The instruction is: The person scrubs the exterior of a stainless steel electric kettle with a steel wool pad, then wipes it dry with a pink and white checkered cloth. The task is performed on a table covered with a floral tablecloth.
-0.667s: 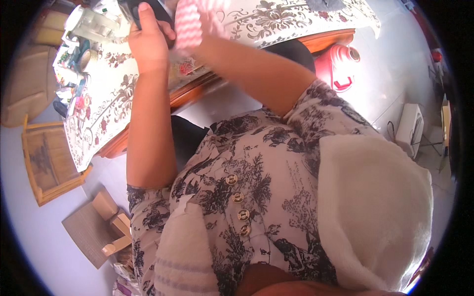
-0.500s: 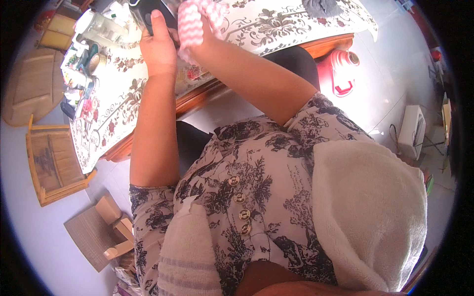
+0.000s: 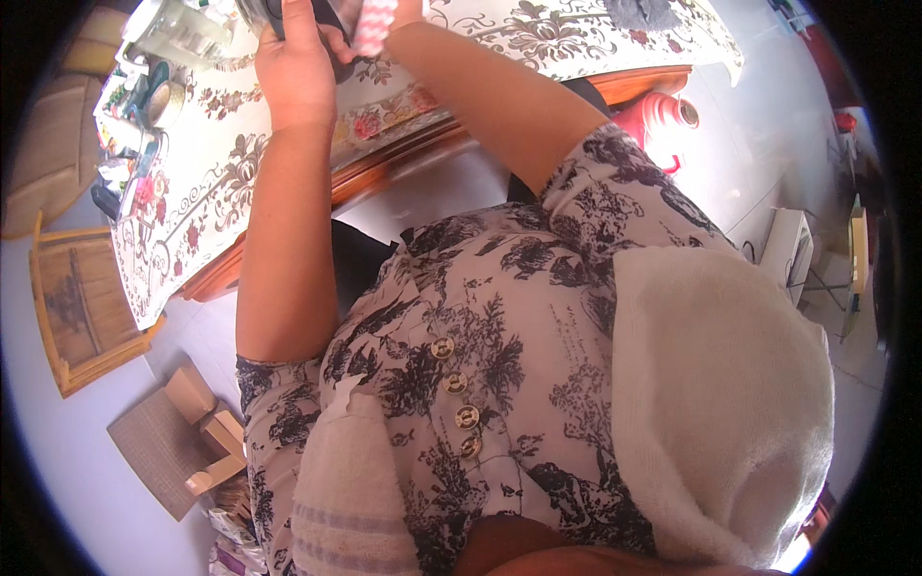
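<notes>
At the top edge, my left hand (image 3: 294, 82) is wrapped round a dark, glossy object (image 3: 331, 14) with a black part under the thumb. Its far end is cut off, so its kind cannot be made out. My right hand (image 3: 407, 13), partly out of the picture, holds a pink-and-white zigzag cloth (image 3: 374, 27) against or close beside that object. Both hands are above a table with a white, floral-patterned tablecloth (image 3: 216, 206).
A clear jug (image 3: 178, 34) and several small items stand on the table's left. Grey cloth (image 3: 642, 13) lies at its far right. A pink-red jug (image 3: 661, 120) is on the floor. Wooden chair (image 3: 91, 312) and cardboard box (image 3: 163, 456) are at left. White towels (image 3: 720, 384) hang over me.
Both hands have shifted up toward the top edge, the object and cloth with them. Less of the cloth shows now. The whole view has moved slightly.
</notes>
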{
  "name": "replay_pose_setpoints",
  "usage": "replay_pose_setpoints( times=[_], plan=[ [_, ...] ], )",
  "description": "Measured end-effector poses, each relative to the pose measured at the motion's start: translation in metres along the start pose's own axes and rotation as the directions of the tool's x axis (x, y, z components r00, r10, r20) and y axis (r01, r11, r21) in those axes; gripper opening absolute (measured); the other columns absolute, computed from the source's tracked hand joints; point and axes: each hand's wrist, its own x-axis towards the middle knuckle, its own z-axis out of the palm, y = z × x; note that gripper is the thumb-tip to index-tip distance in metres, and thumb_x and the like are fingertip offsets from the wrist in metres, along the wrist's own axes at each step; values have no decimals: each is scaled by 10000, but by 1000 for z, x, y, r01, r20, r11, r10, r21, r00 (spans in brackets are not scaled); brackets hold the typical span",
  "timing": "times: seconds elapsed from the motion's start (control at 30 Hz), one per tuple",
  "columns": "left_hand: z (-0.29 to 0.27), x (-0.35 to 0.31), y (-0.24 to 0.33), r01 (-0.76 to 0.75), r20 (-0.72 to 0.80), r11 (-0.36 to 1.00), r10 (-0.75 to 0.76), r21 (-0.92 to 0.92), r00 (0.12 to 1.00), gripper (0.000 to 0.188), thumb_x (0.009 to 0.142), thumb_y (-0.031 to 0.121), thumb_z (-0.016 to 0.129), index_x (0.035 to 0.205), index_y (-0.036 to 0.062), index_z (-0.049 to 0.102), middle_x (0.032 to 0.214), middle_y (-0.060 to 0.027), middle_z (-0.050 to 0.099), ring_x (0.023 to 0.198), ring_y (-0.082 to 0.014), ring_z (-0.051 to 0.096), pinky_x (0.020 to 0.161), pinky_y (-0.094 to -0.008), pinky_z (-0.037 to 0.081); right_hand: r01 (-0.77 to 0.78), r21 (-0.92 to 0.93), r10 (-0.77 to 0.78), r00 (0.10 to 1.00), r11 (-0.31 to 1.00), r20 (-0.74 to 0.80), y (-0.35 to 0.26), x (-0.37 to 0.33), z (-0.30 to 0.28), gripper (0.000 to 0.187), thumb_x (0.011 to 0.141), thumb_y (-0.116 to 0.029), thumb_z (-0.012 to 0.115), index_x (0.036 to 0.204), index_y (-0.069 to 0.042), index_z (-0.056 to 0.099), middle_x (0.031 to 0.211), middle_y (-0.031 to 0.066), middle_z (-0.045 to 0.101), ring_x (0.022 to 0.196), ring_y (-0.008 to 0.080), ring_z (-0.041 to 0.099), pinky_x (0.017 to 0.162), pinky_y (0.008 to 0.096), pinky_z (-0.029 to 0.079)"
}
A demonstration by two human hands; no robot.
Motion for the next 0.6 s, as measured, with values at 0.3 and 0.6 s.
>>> replay_pose_setpoints(
  times=[0.3, 0.6],
  plan=[
    [-6, 5, -2, 31, 72, 999, -33, 27, 997, 512, 956, 490, 482, 690, 52, 487, 592, -74, 510, 553, -189, 495, 582, -305, 439, 36, -521, 184, 913, 853, 364, -87, 64, 7, 278, 875, -247, 518, 940, -26, 674, 966, 179, 684, 896, 276, 660, 837, 396, 513],
    [-62, 19, 6, 75, 385, 997, -63, -15, 921, 548, 956, 611, 369, 788, 94, 435, 572, -33, 414, 516, -158, 401, 590, -323, 419, 194, -288, -102, 947, 938, 304, -76, 46, -4, 235, 834, -232, 561, 943, -60, 679, 941, 129, 686, 864, 245, 662, 795, 378, 513]
  ],
)
